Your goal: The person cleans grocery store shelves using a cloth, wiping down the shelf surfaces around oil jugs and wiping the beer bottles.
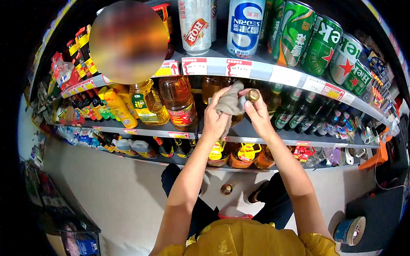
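A grey-brown cloth (230,102) is bunched in my left hand (215,116), its fingers closed around the fabric. A loose end of it hangs below. My right hand (259,114) grips a bottle (253,95) whose gold-coloured cap tilts up toward me. The cloth lies against the bottle's side, between both hands. Most of the bottle's body is hidden by the cloth and fingers. Both hands are in front of the middle shelf, just below the price-label rail (265,71).
Large cooking oil bottles (177,102) stand left of my hands, green beer bottles (290,111) to the right. Beer cans (245,30) line the shelf above. Yellow-tagged jugs (245,155) sit below. Another bottle (226,189) stands on the floor between my feet. A round tub (350,230) is at lower right.
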Available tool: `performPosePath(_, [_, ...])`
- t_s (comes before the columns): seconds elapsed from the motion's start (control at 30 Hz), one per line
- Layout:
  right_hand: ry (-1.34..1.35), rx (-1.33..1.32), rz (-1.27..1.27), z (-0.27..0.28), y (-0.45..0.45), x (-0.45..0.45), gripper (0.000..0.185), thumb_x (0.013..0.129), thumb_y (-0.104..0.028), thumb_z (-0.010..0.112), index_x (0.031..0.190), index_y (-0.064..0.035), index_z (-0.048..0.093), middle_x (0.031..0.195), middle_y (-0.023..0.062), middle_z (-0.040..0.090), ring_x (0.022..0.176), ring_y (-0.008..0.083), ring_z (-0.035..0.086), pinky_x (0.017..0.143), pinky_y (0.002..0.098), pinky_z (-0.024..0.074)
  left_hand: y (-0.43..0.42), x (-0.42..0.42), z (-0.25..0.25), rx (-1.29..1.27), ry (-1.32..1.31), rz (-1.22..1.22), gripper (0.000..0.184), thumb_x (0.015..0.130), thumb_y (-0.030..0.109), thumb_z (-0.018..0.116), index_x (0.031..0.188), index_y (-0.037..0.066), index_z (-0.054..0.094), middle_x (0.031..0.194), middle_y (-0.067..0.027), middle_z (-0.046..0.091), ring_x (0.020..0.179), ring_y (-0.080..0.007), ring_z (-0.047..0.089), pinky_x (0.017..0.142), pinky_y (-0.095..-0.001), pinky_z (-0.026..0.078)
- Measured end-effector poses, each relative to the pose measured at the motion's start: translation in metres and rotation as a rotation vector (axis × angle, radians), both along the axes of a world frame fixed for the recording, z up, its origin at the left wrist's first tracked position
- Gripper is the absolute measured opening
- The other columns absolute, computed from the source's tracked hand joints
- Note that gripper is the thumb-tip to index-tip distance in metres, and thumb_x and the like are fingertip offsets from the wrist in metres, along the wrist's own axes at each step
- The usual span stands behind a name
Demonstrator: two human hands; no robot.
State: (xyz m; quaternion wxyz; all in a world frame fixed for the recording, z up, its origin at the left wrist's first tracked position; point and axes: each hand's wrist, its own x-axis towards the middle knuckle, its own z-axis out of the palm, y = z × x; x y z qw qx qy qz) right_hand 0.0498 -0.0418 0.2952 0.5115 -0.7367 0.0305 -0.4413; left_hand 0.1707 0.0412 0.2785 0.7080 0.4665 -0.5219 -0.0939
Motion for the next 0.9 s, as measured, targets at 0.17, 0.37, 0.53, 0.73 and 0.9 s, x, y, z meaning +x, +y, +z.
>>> performPosePath(0.17, [-0.273, 0.171, -0.015, -0.027, -0.017, 0.007, 0.021, 0.091, -0.022, 0.053, 0.099, -0.0037, 0.047, 0.094, 0.0076, 0.056, 0.090, 0.0163, 0.055, 0.081, 0.0305, 0.0432, -0.012, 0.019, -0.066, 0.038, -0.001, 0.101, 0.040, 0.074, -0.001, 0.049, 0.113, 0.003, 0.051, 0.105, -0.0136, 0.058, 0.098, -0.0227, 0.057, 0.086, -0.0305, 0.042])
performPosePath(0.37, [-0.404, 0.380, -0.126, -0.034, -0.014, 0.002, 0.016, 0.088, -0.017, 0.057, 0.093, -0.0042, 0.048, 0.089, 0.0072, 0.058, 0.083, 0.0157, 0.058, 0.076, 0.0290, 0.0440, -0.005, 0.037, -0.106, 0.282, -0.045, 0.319, 0.036, 0.075, 0.000, 0.051, 0.111, 0.000, 0.049, 0.103, -0.0181, 0.055, 0.099, -0.0341, 0.054, 0.085, -0.0361, 0.042])
performPosePath(0.53, [-0.525, 0.497, -0.367, -0.025, -0.010, 0.010, 0.021, 0.085, -0.018, 0.062, 0.075, -0.0033, 0.051, 0.065, 0.0062, 0.057, 0.060, 0.0137, 0.055, 0.060, 0.0278, 0.0439, -0.002, 0.039, -0.114, 0.308, -0.222, 0.466, 0.038, 0.075, -0.001, 0.050, 0.114, 0.002, 0.047, 0.107, -0.0198, 0.053, 0.101, -0.0382, 0.051, 0.086, -0.0406, 0.042])
performPosePath(0.73, [-0.569, 0.428, -0.488, -0.001, 0.007, -0.018, 0.023, 0.081, -0.012, 0.065, 0.065, -0.0051, 0.050, 0.056, 0.0071, 0.056, 0.049, 0.0145, 0.053, 0.049, 0.0285, 0.0441, -0.002, 0.055, -0.126, 0.608, -0.364, 0.392, 0.034, 0.074, 0.000, 0.053, 0.107, 0.005, 0.051, 0.101, -0.0207, 0.055, 0.098, -0.0409, 0.052, 0.083, -0.0458, 0.043])
performPosePath(0.9, [-0.634, 0.405, -0.505, 0.017, 0.028, -0.095, 0.020, 0.082, -0.013, 0.060, 0.068, -0.0074, 0.048, 0.057, 0.0061, 0.053, 0.048, 0.0163, 0.051, 0.053, 0.0329, 0.0442, -0.015, 0.045, -0.088, 0.705, -0.246, 0.477, 0.034, 0.074, 0.005, 0.057, 0.107, 0.006, 0.052, 0.107, -0.0189, 0.057, 0.094, -0.0382, 0.056, 0.079, -0.0444, 0.046])
